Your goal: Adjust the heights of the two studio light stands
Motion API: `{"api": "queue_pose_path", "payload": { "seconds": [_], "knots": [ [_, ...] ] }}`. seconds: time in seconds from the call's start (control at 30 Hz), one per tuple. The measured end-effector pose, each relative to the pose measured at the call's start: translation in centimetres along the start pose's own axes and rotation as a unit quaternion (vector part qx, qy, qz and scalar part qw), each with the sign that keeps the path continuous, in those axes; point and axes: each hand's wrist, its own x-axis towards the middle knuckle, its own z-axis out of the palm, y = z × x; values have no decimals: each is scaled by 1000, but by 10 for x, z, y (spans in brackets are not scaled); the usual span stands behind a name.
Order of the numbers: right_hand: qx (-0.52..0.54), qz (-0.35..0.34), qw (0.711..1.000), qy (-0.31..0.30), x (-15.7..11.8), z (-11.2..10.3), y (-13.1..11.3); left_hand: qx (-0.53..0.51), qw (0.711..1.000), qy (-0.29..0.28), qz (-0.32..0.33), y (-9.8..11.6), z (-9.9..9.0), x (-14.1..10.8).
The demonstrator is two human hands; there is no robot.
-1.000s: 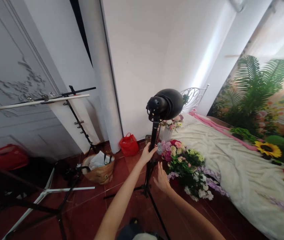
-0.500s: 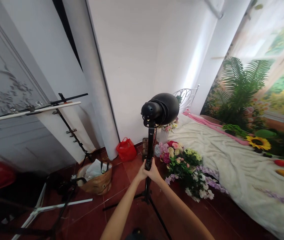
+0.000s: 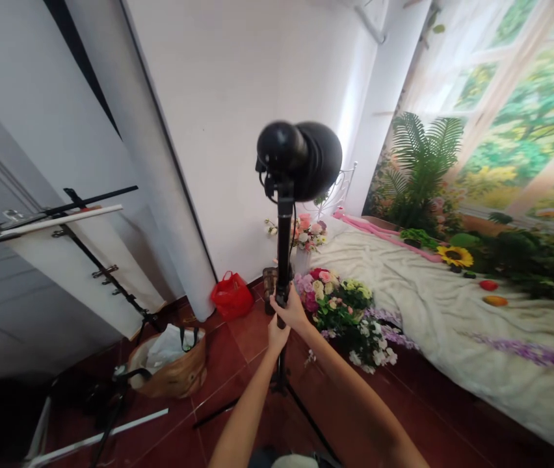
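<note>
A black studio light [image 3: 281, 148] with a round reflector tops a black light stand [image 3: 284, 237] right in front of me. The stand is upright, its legs spread on the floor. My right hand [image 3: 294, 311] is closed around the pole at a joint. Just below it, my left hand [image 3: 277, 335] grips the same pole, its fingers partly hidden. A thin cable hangs from the lamp beside the pole.
A white-covered bed [image 3: 394, 279] and artificial flowers [image 3: 335, 299] lie to the right. On the left are a red bag [image 3: 232, 296], a basket [image 3: 172, 370], a backdrop stand [image 3: 96, 260] and a white metal leg [image 3: 111, 434] on the tiled floor.
The lamp now stands higher in my view, with more pole showing beneath it. My right hand has moved up above my left. The view has turned to the right.
</note>
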Motion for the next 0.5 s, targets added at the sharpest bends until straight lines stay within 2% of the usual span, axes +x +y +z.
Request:
{"api": "queue_pose_path", "payload": {
  "seconds": [0.1, 0.2, 0.33, 0.5],
  "knots": [
    [5, -14, 1000, -3, 20, -9, -27, 17, 1000, 3, 23, -15, 2, 2],
    [2, -15, 1000, 3, 25, -10, -36, 30, 999, 4, 31, -25, 3, 4],
    [-7, -3, 1000, 12, 15, -6, -24, 27, 999, 4, 39, -28, 2, 6],
    [3, 11, 1000, 8, 2, -1, -2, 11, 1000, 10, 17, -22, 1, 5]
  ]
}}
